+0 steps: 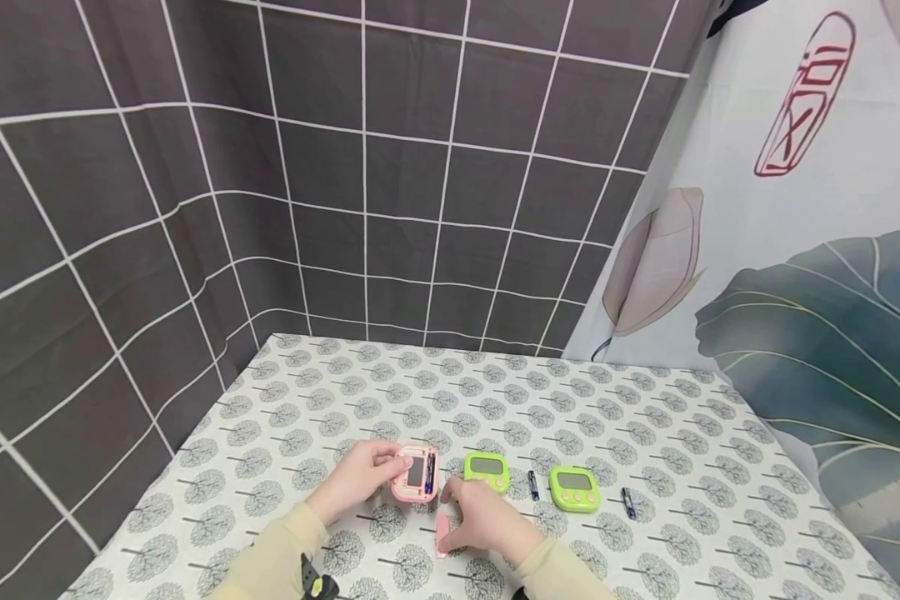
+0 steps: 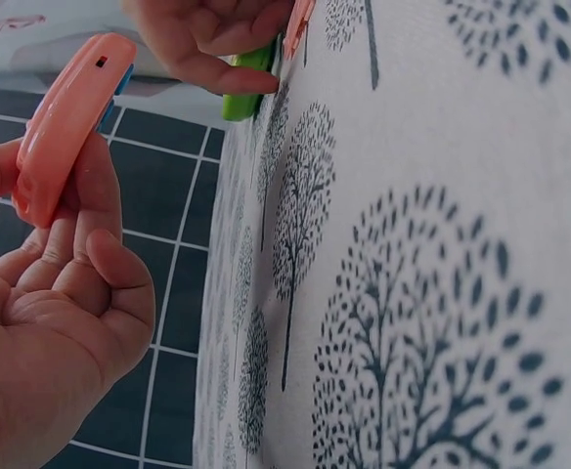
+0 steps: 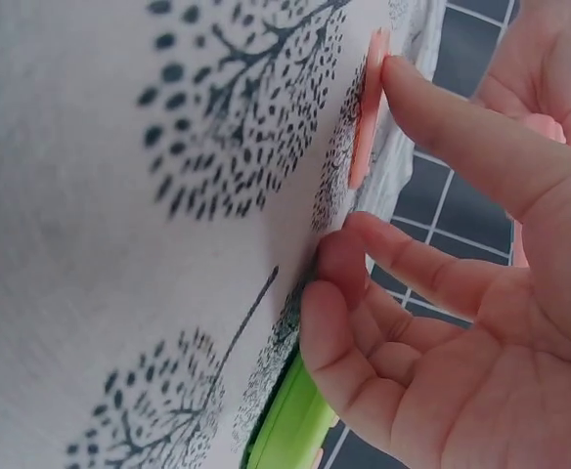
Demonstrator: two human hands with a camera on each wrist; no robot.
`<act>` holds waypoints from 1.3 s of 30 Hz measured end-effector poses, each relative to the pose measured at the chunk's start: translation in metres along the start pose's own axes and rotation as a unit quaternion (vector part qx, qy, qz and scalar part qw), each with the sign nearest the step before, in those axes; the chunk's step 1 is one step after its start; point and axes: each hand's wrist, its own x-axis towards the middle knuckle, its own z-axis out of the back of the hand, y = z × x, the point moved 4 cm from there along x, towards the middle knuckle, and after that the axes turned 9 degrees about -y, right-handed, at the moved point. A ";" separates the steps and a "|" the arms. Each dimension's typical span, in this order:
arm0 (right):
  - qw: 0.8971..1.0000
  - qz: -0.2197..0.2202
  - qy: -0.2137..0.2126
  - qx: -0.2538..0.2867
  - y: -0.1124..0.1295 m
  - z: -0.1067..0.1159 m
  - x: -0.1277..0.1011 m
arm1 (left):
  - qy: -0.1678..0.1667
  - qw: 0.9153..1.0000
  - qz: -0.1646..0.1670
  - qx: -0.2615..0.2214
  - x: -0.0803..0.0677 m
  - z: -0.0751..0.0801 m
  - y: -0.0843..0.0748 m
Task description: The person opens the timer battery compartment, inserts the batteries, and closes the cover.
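My left hand (image 1: 366, 471) holds a pink digital timer (image 1: 403, 492) up off the cloth, thumb on the face with the dark rectangle and fingers behind. A dark blue battery (image 1: 430, 473) lies in the open slot along its right side. In the left wrist view the pink timer (image 2: 63, 137) is seen edge-on. A small pink cover (image 1: 442, 533) lies on the cloth. My right hand (image 1: 483, 517) is over it, thumb tip at one end of the cover (image 3: 368, 112) and the index fingertip just past the other. The remaining fingers bend loosely near the cloth.
Two green timers (image 1: 486, 468) (image 1: 574, 490) lie screen up to the right. One loose battery (image 1: 533, 485) sits between them, and another battery (image 1: 628, 503) lies farther right. A tree-print cloth (image 1: 390, 400) covers the table; a dark grid curtain (image 1: 412, 183) hangs behind.
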 end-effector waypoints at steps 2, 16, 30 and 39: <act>1.000 0.001 0.000 0.000 0.000 0.001 -0.001 | 0.001 1.000 0.001 0.001 0.000 0.000 -0.001; 0.999 0.018 0.010 -0.044 0.009 0.001 -0.006 | 0.001 1.000 -0.003 0.000 -0.001 -0.003 -0.004; 1.000 0.000 0.011 0.017 0.011 -0.001 -0.008 | 0.007 1.000 0.003 -0.003 -0.001 -0.002 -0.003; 0.998 -0.009 0.019 0.062 0.014 -0.003 -0.008 | -0.001 1.000 0.000 0.006 -0.001 -0.002 -0.004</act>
